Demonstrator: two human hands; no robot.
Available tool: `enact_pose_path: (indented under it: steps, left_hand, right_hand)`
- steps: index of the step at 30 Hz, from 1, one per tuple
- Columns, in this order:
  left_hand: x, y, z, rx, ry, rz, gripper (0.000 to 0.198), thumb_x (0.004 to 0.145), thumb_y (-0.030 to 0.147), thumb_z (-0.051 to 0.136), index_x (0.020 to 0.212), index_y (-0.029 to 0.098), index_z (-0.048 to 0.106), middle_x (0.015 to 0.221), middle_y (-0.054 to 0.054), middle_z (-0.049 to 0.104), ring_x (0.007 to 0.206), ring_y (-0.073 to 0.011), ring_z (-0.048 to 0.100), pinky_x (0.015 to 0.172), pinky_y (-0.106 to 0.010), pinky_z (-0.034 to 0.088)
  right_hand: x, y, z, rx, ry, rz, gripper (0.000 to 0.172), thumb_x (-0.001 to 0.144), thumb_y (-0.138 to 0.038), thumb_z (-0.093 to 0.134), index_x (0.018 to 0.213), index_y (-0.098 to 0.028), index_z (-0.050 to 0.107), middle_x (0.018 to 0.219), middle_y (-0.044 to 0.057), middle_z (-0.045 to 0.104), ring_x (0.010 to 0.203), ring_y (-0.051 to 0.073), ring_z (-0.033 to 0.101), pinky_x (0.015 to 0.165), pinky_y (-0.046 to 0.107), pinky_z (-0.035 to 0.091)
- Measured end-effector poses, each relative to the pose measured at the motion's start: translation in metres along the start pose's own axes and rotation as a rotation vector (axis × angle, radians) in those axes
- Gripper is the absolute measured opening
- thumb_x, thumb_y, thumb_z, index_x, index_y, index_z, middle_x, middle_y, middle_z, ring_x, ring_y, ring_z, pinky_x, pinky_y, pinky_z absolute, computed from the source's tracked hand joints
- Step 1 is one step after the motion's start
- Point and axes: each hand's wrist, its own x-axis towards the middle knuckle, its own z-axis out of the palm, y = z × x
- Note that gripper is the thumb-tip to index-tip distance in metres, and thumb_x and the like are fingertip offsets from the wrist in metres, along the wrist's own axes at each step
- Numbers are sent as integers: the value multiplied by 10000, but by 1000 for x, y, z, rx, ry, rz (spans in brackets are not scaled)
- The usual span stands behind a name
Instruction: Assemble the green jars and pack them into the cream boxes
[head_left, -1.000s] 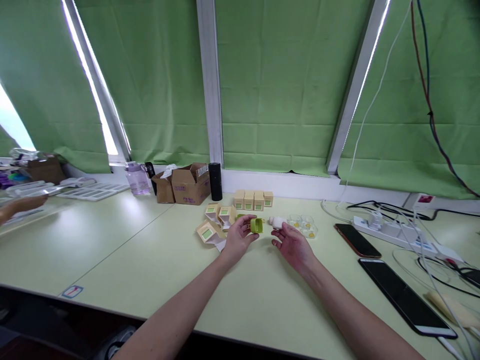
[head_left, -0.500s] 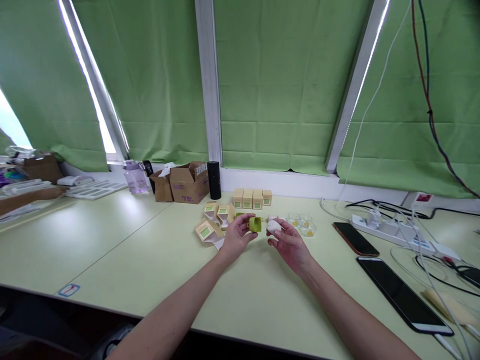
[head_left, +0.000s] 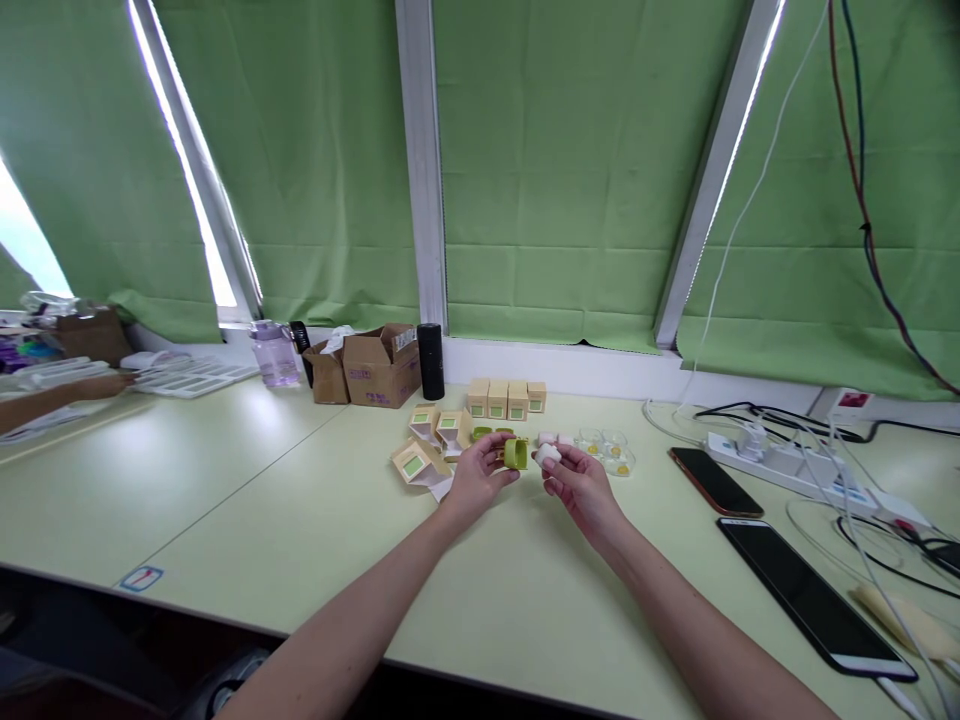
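Observation:
My left hand (head_left: 474, 478) is closed round a small olive-green cap-like piece (head_left: 515, 453), held just above the pale green table (head_left: 225, 480). My right hand (head_left: 581, 487) pinches a small white rounded piece (head_left: 547, 455) right beside the green one; the two pieces nearly touch. Behind my hands stand a row of small tan boxes (head_left: 505, 398) with green labels. Several opened tan boxes (head_left: 427, 445) lie left of my left hand. A clear plastic blister tray (head_left: 609, 451) with yellow bits lies behind my right hand.
Two brown cartons (head_left: 371, 367), a black cylinder (head_left: 430, 361) and a purple bottle (head_left: 273, 354) stand by the window ledge. Two phones (head_left: 814, 592) (head_left: 712, 479), a power strip (head_left: 780, 461) and tangled cables lie right. Another person's arm (head_left: 52, 397) reaches over trays at far left.
My right hand picked up the white piece from the table and brought it left, close to the green piece in my left hand. The other person's arm at far left has stretched further in.

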Motion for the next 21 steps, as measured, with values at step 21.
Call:
enact_pose_path:
  steps: [21]
  left_hand:
    - [-8,0,5,307,-3,103,481,712,73,765,1164,218,687,1182,-67,704,1080,-222,675,994,-387,548]
  right_hand:
    - [1,-2,2,-394,-27,-132,512,592,-573,889,851,-144,784,634,23,666,538,131,531,495,265,436]
